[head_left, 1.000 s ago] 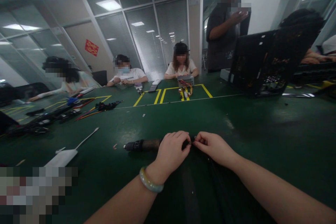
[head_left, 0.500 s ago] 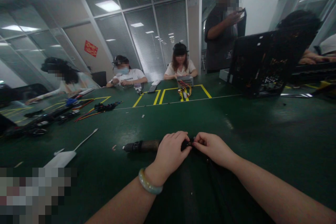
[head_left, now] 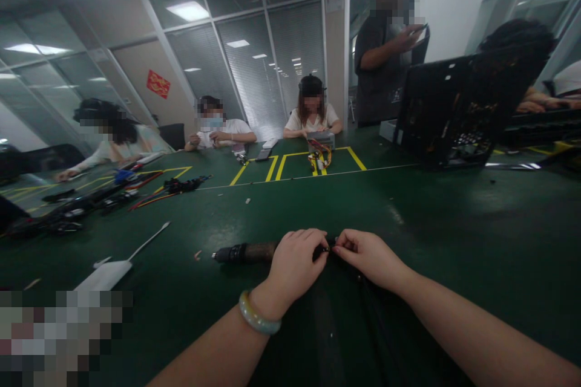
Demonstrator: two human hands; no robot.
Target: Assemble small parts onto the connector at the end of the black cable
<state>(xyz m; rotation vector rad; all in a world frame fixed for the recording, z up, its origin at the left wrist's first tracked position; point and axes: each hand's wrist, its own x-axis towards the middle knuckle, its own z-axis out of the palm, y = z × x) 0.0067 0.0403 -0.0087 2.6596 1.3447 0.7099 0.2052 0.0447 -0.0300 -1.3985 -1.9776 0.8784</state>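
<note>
A dark cylindrical electric screwdriver (head_left: 258, 253) lies sideways on the green table, its narrow chuck pointing left. My left hand (head_left: 295, 260), with a pale bangle (head_left: 259, 313) on the wrist, is closed over the tool's right part and hides it. Between that thumb and forefinger shows a dark end with a small brassy glint. Just right of it, my right hand (head_left: 363, 254) is closed in a pinch, a narrow gap away from the left fingertips. Whatever its fingertips hold is too small to make out. A black cord (head_left: 365, 296) runs toward me below the right hand.
At left lies a white adapter with a short cable (head_left: 106, 273). Tangled cables (head_left: 91, 202) lie beyond it. A black computer case (head_left: 447, 109) stands at back right. Across the table, a seated person (head_left: 313, 112) handles a grey power supply (head_left: 320, 140). Another person (head_left: 385, 54) stands behind.
My fingertips have drawn slightly apart, and the brassy glint at my left fingertips is now clearer. The screwdriver stays in place. Across the table, a masked person's hands have risen a little.
</note>
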